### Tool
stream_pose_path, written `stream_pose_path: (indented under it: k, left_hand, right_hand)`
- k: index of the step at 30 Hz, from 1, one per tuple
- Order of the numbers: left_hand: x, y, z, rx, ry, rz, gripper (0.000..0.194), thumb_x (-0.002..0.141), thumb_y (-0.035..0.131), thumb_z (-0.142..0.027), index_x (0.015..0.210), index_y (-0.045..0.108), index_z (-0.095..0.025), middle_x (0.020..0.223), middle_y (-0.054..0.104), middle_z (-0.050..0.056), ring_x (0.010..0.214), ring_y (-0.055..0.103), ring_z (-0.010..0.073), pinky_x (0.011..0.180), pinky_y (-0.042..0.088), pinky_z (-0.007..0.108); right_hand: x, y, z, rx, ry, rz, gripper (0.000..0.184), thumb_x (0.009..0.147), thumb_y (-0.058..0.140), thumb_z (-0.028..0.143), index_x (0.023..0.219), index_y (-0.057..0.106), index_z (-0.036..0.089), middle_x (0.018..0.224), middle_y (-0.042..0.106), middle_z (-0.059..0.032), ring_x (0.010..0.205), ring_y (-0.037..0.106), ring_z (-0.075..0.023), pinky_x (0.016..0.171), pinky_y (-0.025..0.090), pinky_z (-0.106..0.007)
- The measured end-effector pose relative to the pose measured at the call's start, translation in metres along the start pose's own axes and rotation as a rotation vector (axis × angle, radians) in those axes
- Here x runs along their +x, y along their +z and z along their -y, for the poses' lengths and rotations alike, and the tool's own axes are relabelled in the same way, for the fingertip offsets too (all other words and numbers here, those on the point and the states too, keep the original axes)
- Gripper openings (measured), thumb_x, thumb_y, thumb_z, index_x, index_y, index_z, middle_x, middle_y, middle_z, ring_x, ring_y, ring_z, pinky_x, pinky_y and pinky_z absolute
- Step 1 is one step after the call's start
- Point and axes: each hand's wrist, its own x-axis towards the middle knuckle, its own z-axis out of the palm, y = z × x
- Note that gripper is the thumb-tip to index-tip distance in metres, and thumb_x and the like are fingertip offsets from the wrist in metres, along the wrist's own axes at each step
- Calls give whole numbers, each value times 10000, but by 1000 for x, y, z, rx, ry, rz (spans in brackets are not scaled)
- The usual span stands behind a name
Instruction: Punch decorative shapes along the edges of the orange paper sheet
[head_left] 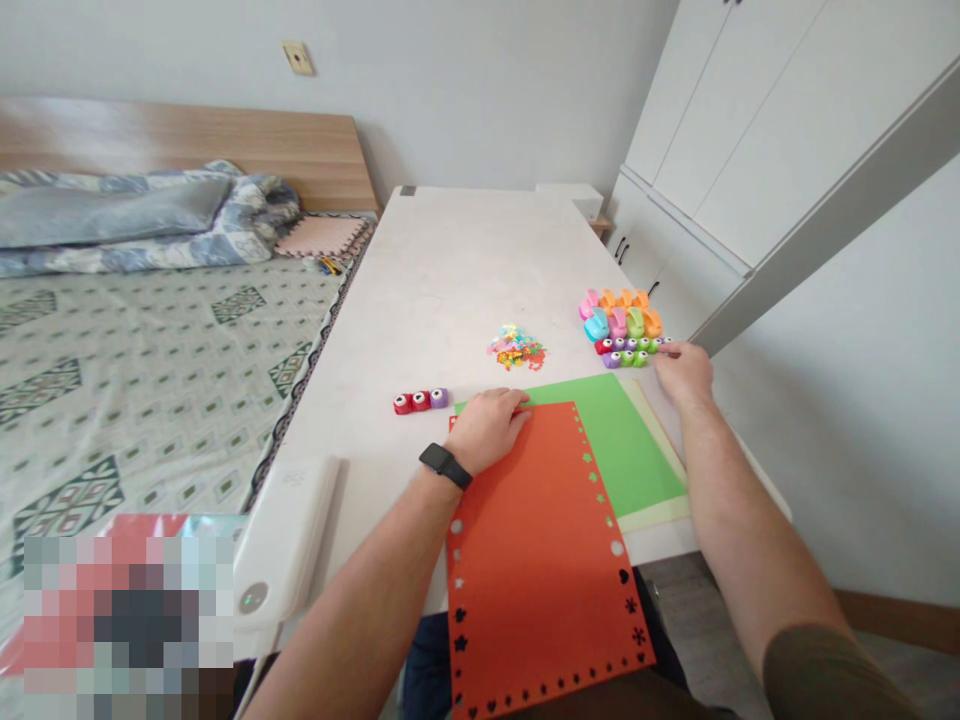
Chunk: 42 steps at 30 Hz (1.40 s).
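An orange sheet of paper [525, 540] with small shapes punched along its side and bottom edges hangs over the near table edge. My left hand [487, 425], with a black watch on its wrist, is closed at the sheet's top edge; the fingertips are partly hidden. At the right, my right hand [684, 375] pinches a small craft punch [666, 343] at the end of a row. More small craft punches [624, 357], red, purple and green, sit beside it. Behind them stand larger colourful lever punches [619, 312].
Green paper [637, 460] and pale yellow paper [660, 515] lie under the orange sheet. Punched-out paper shapes [517, 347] are heaped mid-table. Three small punches [421, 401] stand left of my left hand. A white device [289, 530] lies on the left edge, beside a bed [150, 380].
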Motion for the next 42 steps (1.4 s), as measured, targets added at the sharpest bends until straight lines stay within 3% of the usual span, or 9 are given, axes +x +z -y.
stream_pose_path:
  k: [7, 16, 28, 32, 35, 38, 40, 42]
  left_hand:
    - [0, 1, 1, -9, 16, -15, 233, 984, 547, -289, 1129, 693, -180, 1059, 744, 94, 990, 695, 229, 916, 537, 344]
    - [-1, 2, 2, 7, 21, -8, 244, 992, 533, -294, 1134, 690, -173, 1059, 744, 96, 985, 696, 236, 907, 537, 350]
    - [0, 0, 0, 8, 21, -9, 244, 985, 543, -287, 1133, 694, -164, 1056, 746, 97, 980, 697, 235, 899, 538, 342]
    - [-1, 0, 0, 14, 19, -8, 240, 985, 545, -292, 1122, 699, -168, 1050, 746, 95, 974, 698, 233, 889, 539, 336]
    - [-2, 0, 0, 16, 23, -10, 235, 980, 549, -284, 1115, 702, -168, 1052, 747, 96, 975, 698, 231, 892, 537, 332]
    - [-2, 0, 0, 10, 26, -13, 234, 973, 556, -274, 1118, 703, -164, 1049, 748, 95, 982, 699, 234, 896, 539, 334]
    - [-2, -1, 0, 5, 26, -17, 231, 967, 563, -272, 1113, 705, -163, 1043, 748, 95, 987, 701, 238, 902, 540, 338]
    - [-2, 0, 1, 1, 27, -22, 228, 962, 569, -269, 1111, 704, -162, 1042, 748, 97, 992, 701, 241, 906, 541, 342]
  right_hand:
    - [0, -2, 1, -9, -47, 6, 367, 731, 647, 328, 1019, 822, 184, 1030, 759, -128, 928, 678, -307, 894, 514, -443]
    - [0, 2, -1, 39, 57, -17, 385, 699, 659, 328, 1036, 793, 198, 970, 756, -103, 860, 668, -279, 863, 520, -446]
    - [-3, 1, 1, 38, 43, -5, 404, 708, 642, 266, 1071, 793, 171, 982, 754, -109, 863, 659, -268, 873, 502, -422]
    - [-8, -5, 7, 77, 55, -74, 379, 713, 626, 255, 1044, 785, 161, 950, 738, -103, 844, 645, -254, 861, 506, -425]
    - [-17, -13, 20, 131, 31, -209, 374, 728, 606, 235, 1057, 754, 137, 982, 712, -112, 844, 638, -238, 872, 510, -423]
    - [-35, -21, 51, 203, -106, -297, 347, 779, 588, 234, 1090, 711, 140, 1060, 691, -116, 876, 640, -223, 899, 506, -415]
    - [-54, -25, 83, 253, -256, -238, 310, 841, 579, 274, 1109, 693, 167, 1093, 684, -110, 914, 640, -228, 864, 515, -402]
    - [-77, -27, 123, 325, -435, -52, 300, 884, 589, 309, 1144, 676, 188, 1117, 682, -105, 924, 640, -223, 828, 522, -381]
